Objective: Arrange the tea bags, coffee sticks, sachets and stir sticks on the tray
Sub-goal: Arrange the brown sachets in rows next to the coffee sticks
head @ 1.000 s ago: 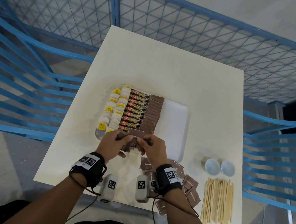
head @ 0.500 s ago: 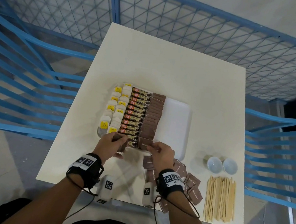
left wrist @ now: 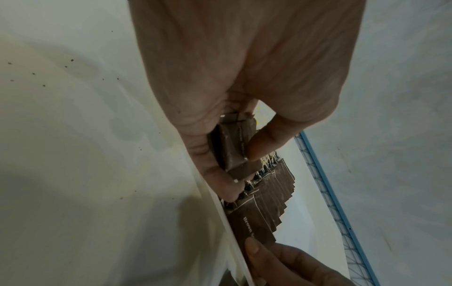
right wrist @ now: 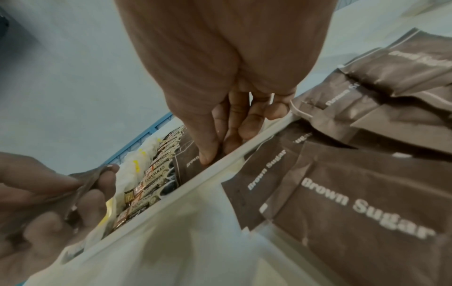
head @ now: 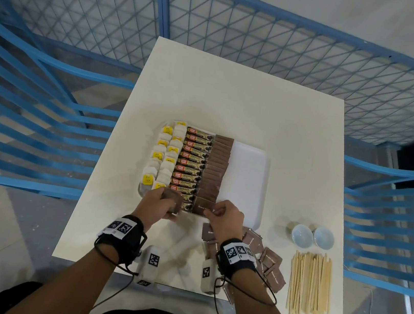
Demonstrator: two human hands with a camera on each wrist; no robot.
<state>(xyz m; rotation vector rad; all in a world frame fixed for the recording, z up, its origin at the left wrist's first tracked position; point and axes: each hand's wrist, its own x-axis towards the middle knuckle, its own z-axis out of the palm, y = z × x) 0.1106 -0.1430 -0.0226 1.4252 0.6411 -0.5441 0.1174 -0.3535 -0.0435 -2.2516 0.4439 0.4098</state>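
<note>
Brown sachets (head: 216,169) fill the tray (head: 249,168) at frame centre; we see our left hand (head: 156,207) gripping a small stack (head: 173,201). Left wrist: stack clamped between thumb and fingers. Right wrist: right hand (right wrist: 220,123) pinches the nearest sachet (right wrist: 188,164) at the tray's edge.

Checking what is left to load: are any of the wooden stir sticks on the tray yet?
No, the stir sticks all lie in a bundle on the table, right of the tray.
</note>
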